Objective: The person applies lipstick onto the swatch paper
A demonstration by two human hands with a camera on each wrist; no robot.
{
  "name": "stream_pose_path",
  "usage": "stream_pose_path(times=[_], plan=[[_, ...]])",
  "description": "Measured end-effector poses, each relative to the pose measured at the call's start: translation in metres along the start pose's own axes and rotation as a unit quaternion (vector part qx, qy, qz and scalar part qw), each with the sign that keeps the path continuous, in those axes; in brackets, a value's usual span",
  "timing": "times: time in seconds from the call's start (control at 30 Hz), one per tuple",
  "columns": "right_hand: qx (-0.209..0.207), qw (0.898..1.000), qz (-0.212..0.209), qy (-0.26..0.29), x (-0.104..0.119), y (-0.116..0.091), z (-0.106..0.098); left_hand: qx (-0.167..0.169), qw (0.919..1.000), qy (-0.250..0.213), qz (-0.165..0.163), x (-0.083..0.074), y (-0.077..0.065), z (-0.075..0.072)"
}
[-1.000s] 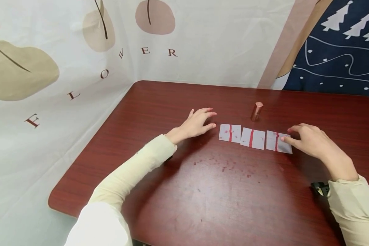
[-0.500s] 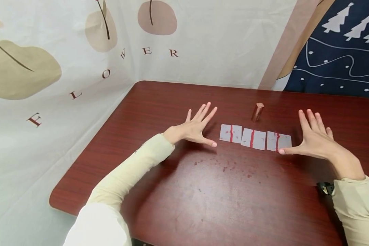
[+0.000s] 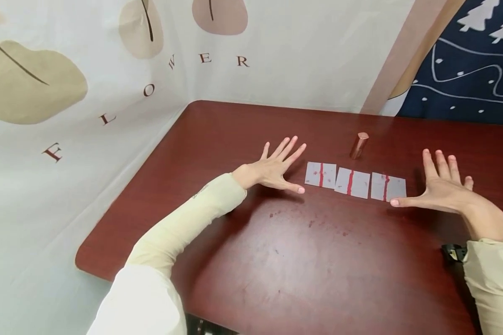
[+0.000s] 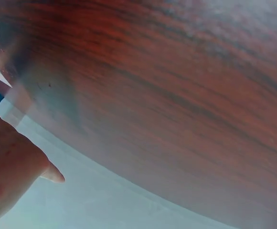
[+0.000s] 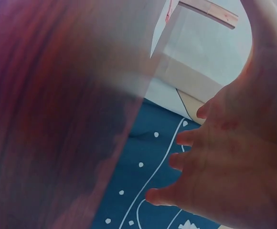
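Three small white paper pieces lie in a row on the table, each with a red stripe down it: a left paper point(image 3: 314, 174), a middle paper point(image 3: 360, 184) and a right paper point(image 3: 396, 187). Behind them a shiny copper-coloured lipstick tube point(image 3: 359, 145) stands upright. My left hand point(image 3: 276, 170), fingers spread, is just left of the left paper and holds nothing. On the other side my right hand point(image 3: 444, 188) is spread too, its thumb tip overlapping the lower edge of the right paper in the head view. Reddish marks show on the right palm point(image 5: 234, 133) in the right wrist view.
The dark red wooden table point(image 3: 243, 242) has rounded corners and small reddish smudges point(image 3: 310, 223) in front of the papers. A white cloth point(image 3: 310, 56) with printed letters hangs behind and at the left. A navy cloth point(image 3: 465, 88) with white trees hangs at the back right.
Both hands have gone from relaxed, bent fingers to widely spread fingers. The right hand has drawn back from over the right paper. Papers and tube stay in place; the head view has shifted slightly.
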State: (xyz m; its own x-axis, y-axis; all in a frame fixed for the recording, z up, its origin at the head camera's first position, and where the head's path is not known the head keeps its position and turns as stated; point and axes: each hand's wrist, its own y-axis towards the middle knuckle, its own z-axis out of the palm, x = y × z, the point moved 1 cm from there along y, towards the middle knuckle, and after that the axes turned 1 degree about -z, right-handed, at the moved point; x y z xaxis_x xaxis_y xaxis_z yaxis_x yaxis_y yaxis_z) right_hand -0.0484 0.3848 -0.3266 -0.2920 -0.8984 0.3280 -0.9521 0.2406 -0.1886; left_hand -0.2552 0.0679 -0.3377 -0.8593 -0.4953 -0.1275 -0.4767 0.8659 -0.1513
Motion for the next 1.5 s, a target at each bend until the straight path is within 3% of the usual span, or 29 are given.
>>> stream_pose_path(times=[0.2,0.37,0.87,1.5], plan=[[-0.037,0.999,0.02,-0.016,-0.003,-0.001,-0.009,-0.012,0.9999,0.008,0.004,-0.004,0.007,-0.016],[-0.047,0.998,0.022,-0.02,-0.005,-0.003,-0.014,-0.023,0.9996,-0.001,0.013,-0.006,0.012,-0.02],[-0.046,0.999,0.013,-0.018,-0.001,0.003,-0.018,-0.016,0.9997,-0.013,-0.01,-0.002,0.011,-0.016],[-0.025,1.0,-0.003,-0.008,0.006,0.008,-0.001,0.001,0.9987,-0.042,-0.03,0.004,0.0,0.002]])
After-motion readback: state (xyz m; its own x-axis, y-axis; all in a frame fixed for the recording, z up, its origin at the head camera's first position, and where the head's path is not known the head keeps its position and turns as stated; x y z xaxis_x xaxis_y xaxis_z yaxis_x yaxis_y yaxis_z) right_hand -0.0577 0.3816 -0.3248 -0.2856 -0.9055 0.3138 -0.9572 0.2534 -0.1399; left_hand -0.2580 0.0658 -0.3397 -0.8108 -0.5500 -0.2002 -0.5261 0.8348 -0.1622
